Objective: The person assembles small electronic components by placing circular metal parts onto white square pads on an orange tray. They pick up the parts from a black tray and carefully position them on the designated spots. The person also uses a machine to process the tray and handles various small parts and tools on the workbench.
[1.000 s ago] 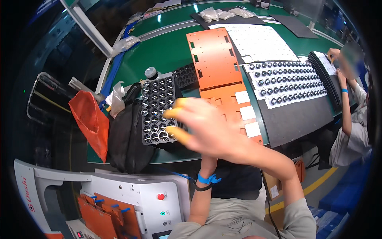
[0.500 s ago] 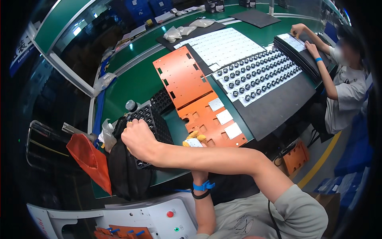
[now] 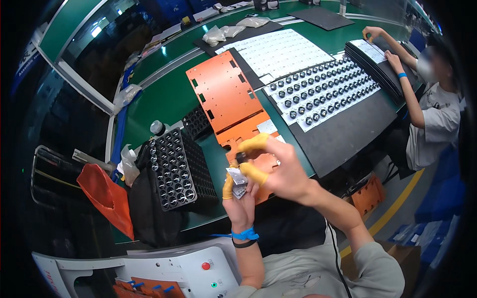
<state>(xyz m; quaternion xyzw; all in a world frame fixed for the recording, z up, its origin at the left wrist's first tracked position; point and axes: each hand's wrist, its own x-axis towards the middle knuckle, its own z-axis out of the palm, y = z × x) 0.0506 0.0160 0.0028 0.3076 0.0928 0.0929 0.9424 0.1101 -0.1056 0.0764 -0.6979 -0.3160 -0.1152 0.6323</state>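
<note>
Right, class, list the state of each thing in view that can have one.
Left hand: closed on small white plates
Right hand: pinching a small black part
Orange fixture: lid folded open
Red bag: gaping open
Black tray: loaded with dark round parts
White panel: bearing rows of black caps
Green button: lit

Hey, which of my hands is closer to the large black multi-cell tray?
Left. Your left hand is just right of the large black multi-cell tray; your right hand is farther right, beyond the left one.
</note>
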